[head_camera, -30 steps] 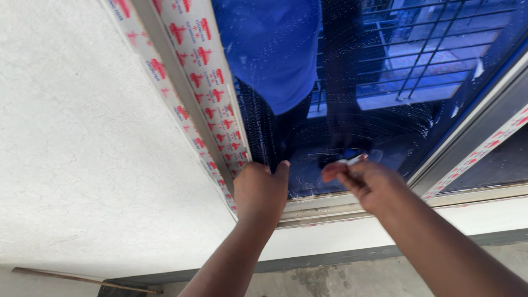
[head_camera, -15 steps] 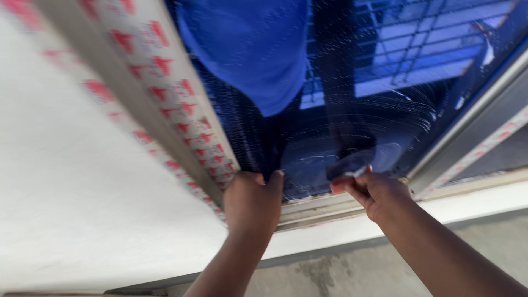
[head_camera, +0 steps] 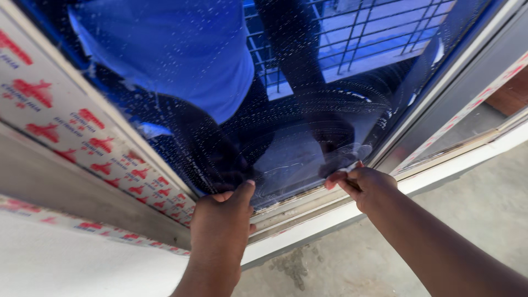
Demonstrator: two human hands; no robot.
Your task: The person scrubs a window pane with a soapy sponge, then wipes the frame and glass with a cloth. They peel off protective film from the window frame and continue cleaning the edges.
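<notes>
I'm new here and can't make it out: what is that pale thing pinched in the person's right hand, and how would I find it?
Start at the big blue-tinted window pane and follow it down to its bottom edge, by the lower frame rail. There the right hand pinches a small pale tool against the glass. Unlike the dark, speckled pane around it, it is whitish and sits in a smeared patch, while the left hand presses bare.

A rough grey concrete floor (head_camera: 467, 220) fills the five o'clock corner. At nine o'clock runs a pale frame strip with red printed protective tape (head_camera: 88, 137), above a white wall (head_camera: 66, 264). Barred grating (head_camera: 374, 38) reflects bluish at one o'clock.
</notes>
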